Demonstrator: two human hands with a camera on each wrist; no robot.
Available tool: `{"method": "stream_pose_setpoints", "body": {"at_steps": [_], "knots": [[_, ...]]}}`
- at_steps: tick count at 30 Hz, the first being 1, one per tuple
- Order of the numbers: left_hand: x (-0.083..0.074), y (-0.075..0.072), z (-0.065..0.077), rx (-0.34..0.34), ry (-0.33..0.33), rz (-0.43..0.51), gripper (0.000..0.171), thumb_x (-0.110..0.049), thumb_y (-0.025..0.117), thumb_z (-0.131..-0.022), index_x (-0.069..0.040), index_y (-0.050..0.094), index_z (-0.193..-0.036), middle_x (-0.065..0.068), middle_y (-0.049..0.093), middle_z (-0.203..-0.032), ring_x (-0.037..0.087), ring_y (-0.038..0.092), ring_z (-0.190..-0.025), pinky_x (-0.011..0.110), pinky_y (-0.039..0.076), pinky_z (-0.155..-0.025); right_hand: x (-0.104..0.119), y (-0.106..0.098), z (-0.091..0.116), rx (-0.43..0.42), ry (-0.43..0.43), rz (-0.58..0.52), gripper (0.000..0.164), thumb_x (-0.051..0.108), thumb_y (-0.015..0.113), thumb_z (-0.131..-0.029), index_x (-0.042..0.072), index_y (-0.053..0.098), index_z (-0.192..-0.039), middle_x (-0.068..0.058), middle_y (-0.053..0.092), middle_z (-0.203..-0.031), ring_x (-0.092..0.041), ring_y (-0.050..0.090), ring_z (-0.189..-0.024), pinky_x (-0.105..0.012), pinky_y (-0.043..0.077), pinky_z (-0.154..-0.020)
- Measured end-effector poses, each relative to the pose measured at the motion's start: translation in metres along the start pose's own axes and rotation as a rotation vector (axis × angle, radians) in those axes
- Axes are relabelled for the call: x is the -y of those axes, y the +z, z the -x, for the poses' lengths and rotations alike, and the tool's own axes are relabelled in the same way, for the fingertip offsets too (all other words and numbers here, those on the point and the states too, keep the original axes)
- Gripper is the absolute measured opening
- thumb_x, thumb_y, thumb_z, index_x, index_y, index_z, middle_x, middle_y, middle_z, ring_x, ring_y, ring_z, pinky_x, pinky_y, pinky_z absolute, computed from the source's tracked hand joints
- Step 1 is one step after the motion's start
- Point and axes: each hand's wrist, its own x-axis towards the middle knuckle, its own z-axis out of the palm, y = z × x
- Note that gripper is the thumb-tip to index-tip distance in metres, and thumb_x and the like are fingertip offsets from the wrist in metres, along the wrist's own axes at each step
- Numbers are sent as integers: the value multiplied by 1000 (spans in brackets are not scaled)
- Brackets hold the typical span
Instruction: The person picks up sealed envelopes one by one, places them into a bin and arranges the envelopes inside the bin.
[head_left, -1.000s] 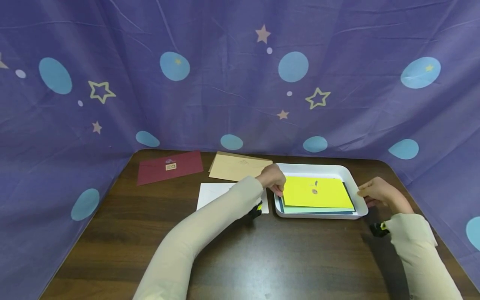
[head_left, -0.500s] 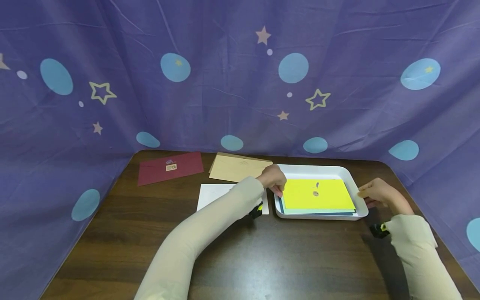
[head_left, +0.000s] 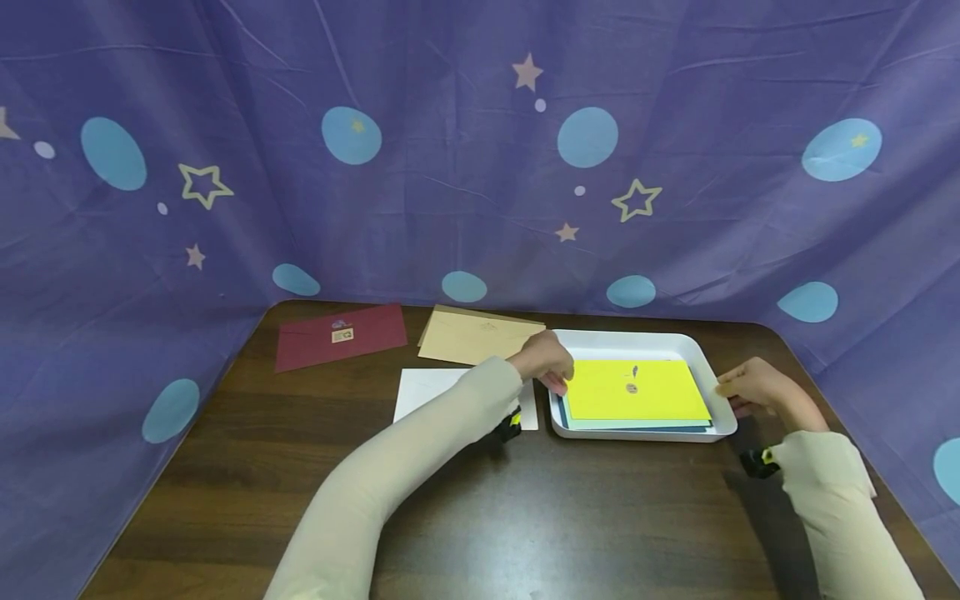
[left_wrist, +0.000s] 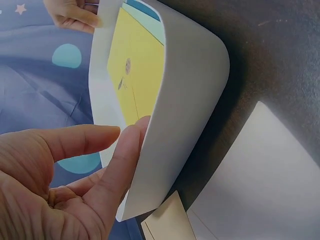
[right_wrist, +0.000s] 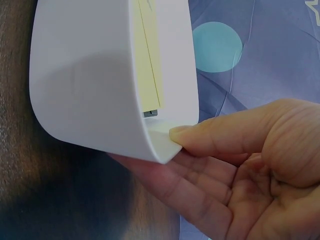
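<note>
A white tray (head_left: 626, 340) holds a yellow envelope (head_left: 607, 400) on top of a mint-green envelope (head_left: 637, 423) and a dark blue one (head_left: 690, 429). My left hand (head_left: 546, 360) hangs over the tray's left end. In the left wrist view, its thumb and forefinger are fairly straight, with fingertips right at the rim and the yellow envelope's edge, and nothing shows between them. At the right end, my right hand (head_left: 757, 385) grips the tray's wall. The right wrist view shows the thumb (right_wrist: 215, 135) inside the rim and the fingers beneath the outer side.
A white envelope (head_left: 427, 387) lies left of the tray, partly under my left forearm. Behind it are cream and tan envelopes (head_left: 472, 333); a dark red envelope (head_left: 375, 329) lies farther left. A purple curtain (head_left: 480, 208) hangs behind the wooden table (head_left: 570, 517).
The yellow envelope has settled flatter in the tray, shifting slightly toward the near right. Both hands stay almost where they were.
</note>
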Motion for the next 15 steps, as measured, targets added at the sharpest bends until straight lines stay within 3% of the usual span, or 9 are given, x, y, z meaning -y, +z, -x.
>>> {"method": "stream_pose_setpoints", "body": {"at_steps": [7,13,15], "knots": [[6,-3,6,37,71,113,45,1,64,-92,16,49,-131,24,73,-82,29,75,-69,43,64,-83,-2,0,-1,5,0,-2,53,1,62,-95,-31,41,-132,-25,71,-101,-18,70,-76,-40,65,-72],[9,-13,7,18,117,159,26,0,64,-92,14,62,-113,22,75,-83,32,75,-73,47,63,-87,-3,0,-2,-1,-5,6,54,1,62,-96,-31,41,-133,-28,70,-103,-19,70,-77,-41,65,-72],[10,-19,6,18,121,176,28,-1,64,-91,13,62,-115,20,74,-81,31,75,-71,47,62,-89,-3,0,-2,-3,-5,11,53,2,62,-96,-31,41,-132,-29,70,-105,-19,70,-77,-41,65,-72]]}}
